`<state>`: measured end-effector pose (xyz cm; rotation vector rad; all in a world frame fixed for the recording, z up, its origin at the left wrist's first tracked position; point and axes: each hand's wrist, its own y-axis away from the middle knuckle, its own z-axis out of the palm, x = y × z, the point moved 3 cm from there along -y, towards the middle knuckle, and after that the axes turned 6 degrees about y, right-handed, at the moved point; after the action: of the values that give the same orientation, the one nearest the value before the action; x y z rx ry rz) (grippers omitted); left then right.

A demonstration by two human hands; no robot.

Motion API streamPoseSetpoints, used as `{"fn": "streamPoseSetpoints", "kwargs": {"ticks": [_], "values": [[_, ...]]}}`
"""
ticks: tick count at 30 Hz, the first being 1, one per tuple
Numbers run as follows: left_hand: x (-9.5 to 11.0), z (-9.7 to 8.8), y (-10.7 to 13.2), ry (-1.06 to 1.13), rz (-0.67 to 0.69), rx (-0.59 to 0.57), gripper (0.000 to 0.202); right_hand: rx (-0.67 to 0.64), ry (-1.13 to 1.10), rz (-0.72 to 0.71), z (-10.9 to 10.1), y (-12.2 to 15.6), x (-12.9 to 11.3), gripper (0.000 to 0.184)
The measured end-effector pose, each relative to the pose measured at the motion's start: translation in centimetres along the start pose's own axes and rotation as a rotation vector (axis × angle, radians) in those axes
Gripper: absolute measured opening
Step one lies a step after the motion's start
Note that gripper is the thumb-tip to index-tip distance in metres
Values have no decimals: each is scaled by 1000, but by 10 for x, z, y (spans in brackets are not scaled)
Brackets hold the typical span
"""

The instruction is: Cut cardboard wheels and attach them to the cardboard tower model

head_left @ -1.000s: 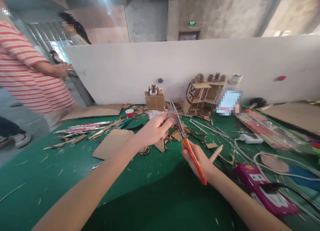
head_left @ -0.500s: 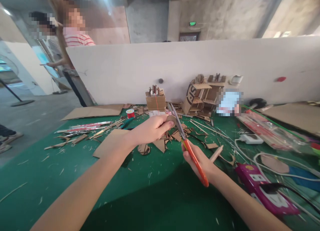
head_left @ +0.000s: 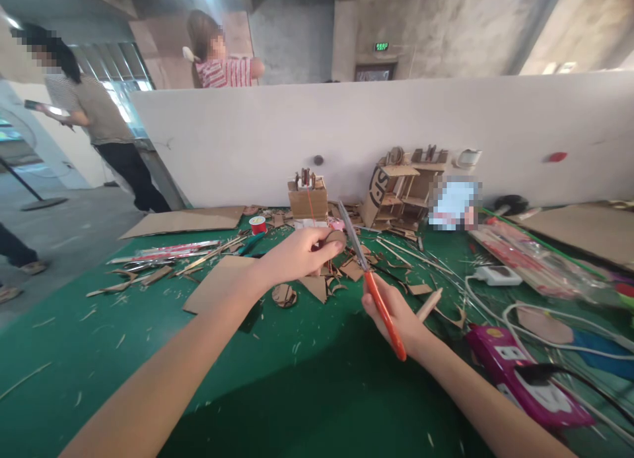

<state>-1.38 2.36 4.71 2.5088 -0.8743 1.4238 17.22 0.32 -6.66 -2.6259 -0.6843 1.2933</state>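
Between the thumb and fingers of my left hand [head_left: 302, 252] is a small round cardboard disc [head_left: 337, 237]. My right hand [head_left: 393, 313] grips orange-handled scissors [head_left: 381, 306], their blades together and pointing up and away, just right of the disc and apart from it. Below my left hand, cardboard circles [head_left: 284, 295] lie on the green table [head_left: 277, 379]. Cut cardboard scraps [head_left: 314, 287] are scattered under and beyond both hands. Behind them stands a small cardboard box [head_left: 308, 200] with discs mounted on top and a red thread down its front.
A cardboard shelf model [head_left: 396, 194] stands against the white partition [head_left: 277, 141]. A red thread spool [head_left: 257, 225] and a cardboard sheet [head_left: 215, 283] lie left. On the right are a pink power strip [head_left: 525, 375], white cables and plastic-wrapped sticks [head_left: 539, 253]. People stand beyond the partition.
The scissor blades have closed and moved slightly away from the disc. My left hand still holds the disc in nearly the same place. People in the background have shifted position.
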Motion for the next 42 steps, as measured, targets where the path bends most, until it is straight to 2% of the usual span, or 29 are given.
{"fn": "streamPoseSetpoints", "kwargs": {"ticks": [5, 9, 12, 15, 19, 25, 29, 32, 37, 42], "values": [[-1, 5, -1, 22, -1, -143, 28, 61, -289, 89, 4, -2, 5, 44], [-9, 17, 0, -80, -71, -308, 25, 46, -595, 223, 11, -4, 8, 47], [-18, 29, 0, -155, -76, -427, 19, 32, -647, 262, 14, -6, 7, 41], [-25, 37, -2, -216, -44, -452, 22, 84, -681, 277, 14, -9, 5, 40], [-32, 41, -6, -183, -78, -323, 26, 180, -712, 284, 13, -12, 2, 49], [-39, 50, -11, 171, -133, -93, 19, 282, -629, 272, 6, -14, 5, 51], [-36, 37, -15, 476, -137, 144, 15, 185, -401, 313, -2, -11, 12, 49], [-31, 23, -16, 650, -75, 317, 18, 114, -185, 213, -9, -9, 15, 52], [-24, 16, -14, 743, 10, 376, 21, 4, -153, 58, -9, -5, 9, 52], [-22, 21, -12, 671, 27, 420, 22, -68, -69, 23, -7, -1, -4, 46]]}}
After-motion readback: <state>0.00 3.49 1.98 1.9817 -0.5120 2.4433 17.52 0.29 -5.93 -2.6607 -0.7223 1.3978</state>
